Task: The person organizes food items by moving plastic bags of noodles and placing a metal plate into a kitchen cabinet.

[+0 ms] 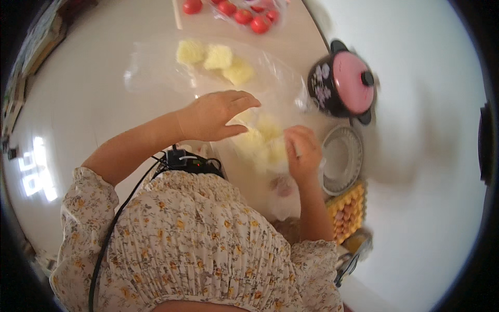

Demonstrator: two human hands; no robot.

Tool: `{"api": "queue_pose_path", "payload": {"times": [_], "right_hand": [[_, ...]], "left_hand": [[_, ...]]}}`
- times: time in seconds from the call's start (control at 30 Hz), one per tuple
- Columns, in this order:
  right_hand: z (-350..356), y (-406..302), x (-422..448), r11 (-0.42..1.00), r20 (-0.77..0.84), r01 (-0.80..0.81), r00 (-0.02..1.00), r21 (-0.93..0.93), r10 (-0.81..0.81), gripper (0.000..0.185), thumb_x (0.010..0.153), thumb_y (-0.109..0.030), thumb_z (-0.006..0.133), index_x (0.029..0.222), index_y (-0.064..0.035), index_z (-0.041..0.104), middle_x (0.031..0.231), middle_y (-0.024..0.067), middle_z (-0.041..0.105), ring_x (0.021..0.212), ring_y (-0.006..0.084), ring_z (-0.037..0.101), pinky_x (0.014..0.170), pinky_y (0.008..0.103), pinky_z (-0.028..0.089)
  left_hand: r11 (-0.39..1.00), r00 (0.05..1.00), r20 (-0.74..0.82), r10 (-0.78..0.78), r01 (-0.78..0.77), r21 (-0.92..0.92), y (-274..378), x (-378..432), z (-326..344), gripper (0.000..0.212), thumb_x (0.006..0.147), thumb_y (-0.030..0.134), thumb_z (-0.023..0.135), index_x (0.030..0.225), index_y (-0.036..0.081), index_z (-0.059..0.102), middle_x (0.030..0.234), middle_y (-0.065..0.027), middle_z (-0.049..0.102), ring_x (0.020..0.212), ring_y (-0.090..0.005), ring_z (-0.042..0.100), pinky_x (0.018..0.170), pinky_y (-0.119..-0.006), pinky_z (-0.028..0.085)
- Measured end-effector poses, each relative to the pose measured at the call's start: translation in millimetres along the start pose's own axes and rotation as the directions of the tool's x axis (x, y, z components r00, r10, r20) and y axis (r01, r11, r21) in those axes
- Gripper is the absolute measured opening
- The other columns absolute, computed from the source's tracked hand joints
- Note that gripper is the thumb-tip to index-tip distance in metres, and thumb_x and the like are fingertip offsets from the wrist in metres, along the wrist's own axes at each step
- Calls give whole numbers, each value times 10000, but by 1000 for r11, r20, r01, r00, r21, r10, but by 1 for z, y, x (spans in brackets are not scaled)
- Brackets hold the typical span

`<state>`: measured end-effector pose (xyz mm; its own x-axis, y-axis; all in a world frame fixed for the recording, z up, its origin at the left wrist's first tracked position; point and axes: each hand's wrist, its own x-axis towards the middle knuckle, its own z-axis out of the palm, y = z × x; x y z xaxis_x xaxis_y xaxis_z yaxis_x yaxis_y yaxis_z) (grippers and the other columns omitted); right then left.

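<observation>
My left hand reaches in from the left, thumb and fingers apart, holding nothing. It hovers beside several pale yellow blocks, blurred and seen through or on clear plastic. My right hand is on their other side with curled fingers; blur hides whether it pinches the plastic. Farther off, three rough-textured pale yellow blocks, perhaps dried noodle cakes, lie in a row on clear plastic film. Below the right hand, a translucent plastic bag has something dark reddish in or under it.
Tomatoes, some in a clear bag, lie at the far end. Against the wall on the right stand a dark pot with a pink lid, a clear ribbed bowl and a yellow egg tray. A black device with cables is at my waist.
</observation>
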<state>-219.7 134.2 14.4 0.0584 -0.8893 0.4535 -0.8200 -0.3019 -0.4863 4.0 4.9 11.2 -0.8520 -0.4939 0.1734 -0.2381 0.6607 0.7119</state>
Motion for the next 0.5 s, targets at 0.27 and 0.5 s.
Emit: {"api": "queue_pose_path", "payload": {"times": [0.27, 0.5], "right_hand": [[-44, 0, -75, 861, 129, -491, 870, 134, 476, 128, 812, -53, 601, 936, -25, 614, 849, 105, 637, 715, 202, 619, 647, 271, 484], [-30, -9, -116, 920, 446, -331, 805, -211, 392, 233, 782, -79, 617, 1013, -59, 604, 1043, 102, 606, 893, 268, 609, 744, 338, 493]], "left_hand": [[958, 1000, 0, -16, 15, 286, -11, -4, 39, 288, 774, 64, 615, 1053, 57, 545, 926, -87, 575, 771, -287, 576, 683, -360, 489], [889, 953, 117, -279, 303, -343, 16, 24, 28, 104, 908, 114, 469, 961, 32, 502, 947, -82, 623, 633, -155, 592, 568, -283, 475]]}}
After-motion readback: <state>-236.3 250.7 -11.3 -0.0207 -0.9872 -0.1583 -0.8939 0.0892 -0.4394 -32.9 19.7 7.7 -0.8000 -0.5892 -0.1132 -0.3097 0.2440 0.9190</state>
